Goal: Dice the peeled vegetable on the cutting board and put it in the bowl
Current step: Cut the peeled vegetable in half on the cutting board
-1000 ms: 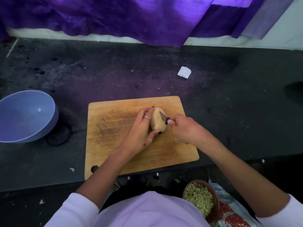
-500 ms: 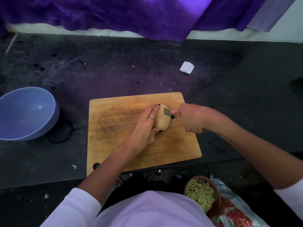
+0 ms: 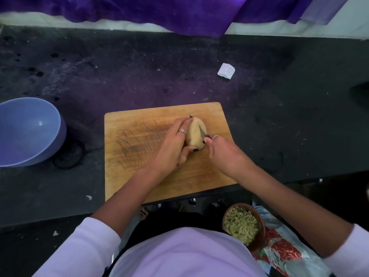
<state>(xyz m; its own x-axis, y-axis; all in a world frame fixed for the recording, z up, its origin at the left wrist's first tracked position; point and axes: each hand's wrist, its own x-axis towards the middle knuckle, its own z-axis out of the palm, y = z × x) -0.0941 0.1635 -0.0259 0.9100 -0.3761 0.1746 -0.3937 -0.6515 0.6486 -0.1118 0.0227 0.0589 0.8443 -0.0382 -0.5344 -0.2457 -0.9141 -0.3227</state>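
Toward the far right corner of the cutting board we have the peeled vegetable lying whole, pale and oval, with our left hand wrapped around its left side, fingers over the top and thumb curled under the near end. Our right hand is clenched around the knife, whose short blade rests across the vegetable's right flank; how deep it sits we cannot tell. We judge this to be the first cut, with no diced pieces on the board yet. Next we need a firm downward press through the vegetable while our left fingertips stay clear of the blade, since a rounded vegetable may roll before it has a flat face to sit on. After that come slices, strips, then dice, and a carry to the blue bowl, which stands well apart from the board near the left edge of the counter. That counter is dark and scuffed, with a small white paper scrap beyond the board. Purple cloth hangs along the back wall, and below the counter's near edge a brown bowl holds chopped greenish bits
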